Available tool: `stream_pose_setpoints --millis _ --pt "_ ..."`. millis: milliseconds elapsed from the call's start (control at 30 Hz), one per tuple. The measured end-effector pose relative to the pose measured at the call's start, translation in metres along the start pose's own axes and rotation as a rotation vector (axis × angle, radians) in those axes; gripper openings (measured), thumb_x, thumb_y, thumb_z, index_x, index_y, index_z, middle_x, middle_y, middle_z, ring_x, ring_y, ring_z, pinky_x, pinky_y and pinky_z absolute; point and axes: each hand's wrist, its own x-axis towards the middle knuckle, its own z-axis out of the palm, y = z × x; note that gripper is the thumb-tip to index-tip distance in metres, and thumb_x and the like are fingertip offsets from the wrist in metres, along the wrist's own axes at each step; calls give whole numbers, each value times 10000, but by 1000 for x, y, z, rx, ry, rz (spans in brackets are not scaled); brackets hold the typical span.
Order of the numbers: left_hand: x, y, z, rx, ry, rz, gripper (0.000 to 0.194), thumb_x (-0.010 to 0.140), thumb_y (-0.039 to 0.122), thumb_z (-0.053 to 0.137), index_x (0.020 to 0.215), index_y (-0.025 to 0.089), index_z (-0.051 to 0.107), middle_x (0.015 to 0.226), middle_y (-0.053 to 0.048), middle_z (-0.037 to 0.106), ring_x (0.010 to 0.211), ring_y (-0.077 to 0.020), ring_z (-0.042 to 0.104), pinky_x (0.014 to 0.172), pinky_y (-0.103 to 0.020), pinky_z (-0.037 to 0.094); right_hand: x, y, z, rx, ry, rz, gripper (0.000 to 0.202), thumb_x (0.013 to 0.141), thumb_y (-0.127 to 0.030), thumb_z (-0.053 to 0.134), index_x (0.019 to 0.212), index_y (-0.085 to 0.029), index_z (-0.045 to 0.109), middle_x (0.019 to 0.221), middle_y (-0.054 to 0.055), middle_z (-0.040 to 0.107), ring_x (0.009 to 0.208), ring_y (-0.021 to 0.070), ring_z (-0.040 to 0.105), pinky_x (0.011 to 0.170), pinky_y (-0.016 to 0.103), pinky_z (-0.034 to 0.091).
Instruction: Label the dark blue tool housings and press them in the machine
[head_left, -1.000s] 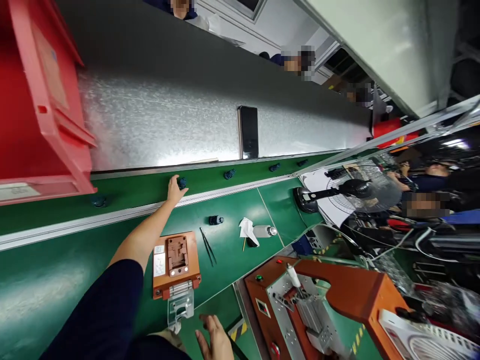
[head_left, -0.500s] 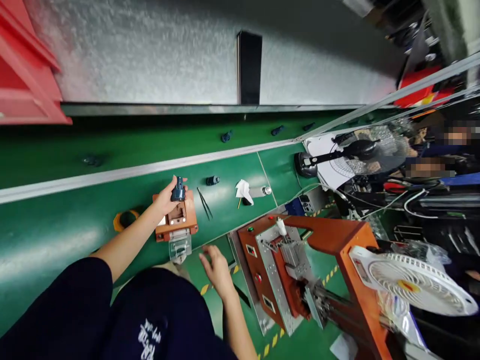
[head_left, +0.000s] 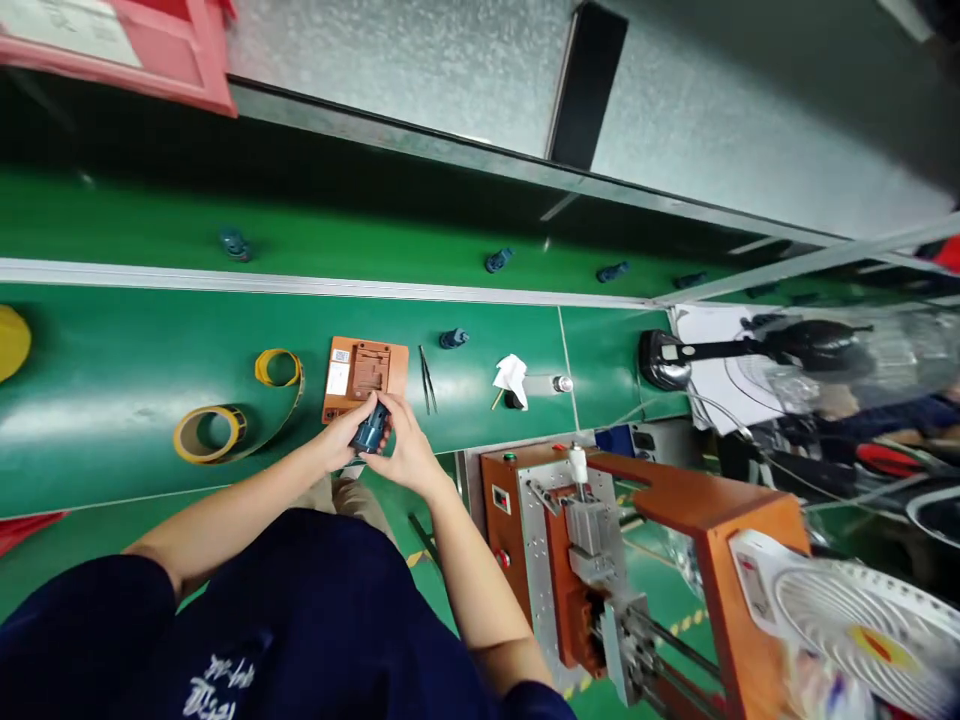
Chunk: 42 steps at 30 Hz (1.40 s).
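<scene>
Dark part moved — seemingly at fixture edge.

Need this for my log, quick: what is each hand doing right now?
Left hand: closed on the dark blue part.
Right hand: closed on the same part.

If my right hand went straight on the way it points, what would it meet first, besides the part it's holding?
Probably the orange fixture just beyond your right hand, though depth is hard to judge.
</scene>
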Motion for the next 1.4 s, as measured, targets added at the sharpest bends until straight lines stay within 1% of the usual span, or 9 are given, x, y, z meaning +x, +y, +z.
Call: stream_pose_setpoints --millis 100,200,367,567,800,900,1033,1267,1400 --pt "-7 -20 -5 95 143 80 654 811 788 555 864 143 649 618 -28 615 449 -122 530 418 -239 397 19 28 -5 51 -3 -56 887 690 -258 784 1471 -165 374 1453 187 462 1387 319 444 1169 490 395" --pt "-14 -45 -18 352 423 323 611 834 755 542 905 156 640 655 -5 590 479 -112 504 439 -234 381 58 62 -10 -1 5 -92 853 695 -257 768 1447 -129 386 1449 208 465 1389 324 428 1186 504 353" --pt "-12 -92 -51 589 864 595 595 749 573 728 1167 191 546 1025 -73 623 963 -213 635 831 -352 526 114 105 -6 -137 -110 -126 885 653 -212 790 1440 -70 410 1462 228 453 1391 353 387 1188 522 319" --pt "-13 -130 -59 596 600 480 833 830 481 698 1466 204 235 939 -21 655 920 -198 675 920 -400 499 116 124 -2 -181 -172 -219 908 727 -327 810 1511 -164 382 1530 148 440 1386 355 352 1190 550 296" --pt "-50 -100 -24 432 516 543 412 941 488 602 1254 224 561 1011 -50 649 1000 -211 661 931 -369 501 98 135 5 -271 -169 -231 833 881 -495 687 1566 -195 320 1642 128 305 1516 369 175 1217 584 230" --pt "-50 -76 -12 209 406 521 451 968 523 540 1305 225 567 1090 -78 651 1025 -232 668 905 -390 542 81 150 1 -220 83 -197 660 952 -529 558 1511 -210 411 1578 135 403 1481 326 270 1197 539 285" --pt "-26 -36 -6 95 228 473 514 957 551 548 1359 236 493 1046 -98 697 965 -249 694 780 -380 582 43 187 -2 -285 608 111 474 997 -479 420 1285 -145 592 1237 188 619 1215 325 509 1075 546 369" --pt "35 7 -8 103 245 308 457 843 444 750 1159 171 565 966 -102 736 843 -210 722 720 -323 578 8 228 27 -490 716 350 493 968 -526 448 1191 -135 650 1085 186 628 986 335 519 835 465 388" --pt "15 0 -31 456 345 453 509 860 456 713 1288 213 581 1038 -89 729 895 -221 707 764 -362 574 9 235 31 -457 779 321 409 973 -467 447 1076 -137 665 963 155 629 904 313 508 799 436 366"
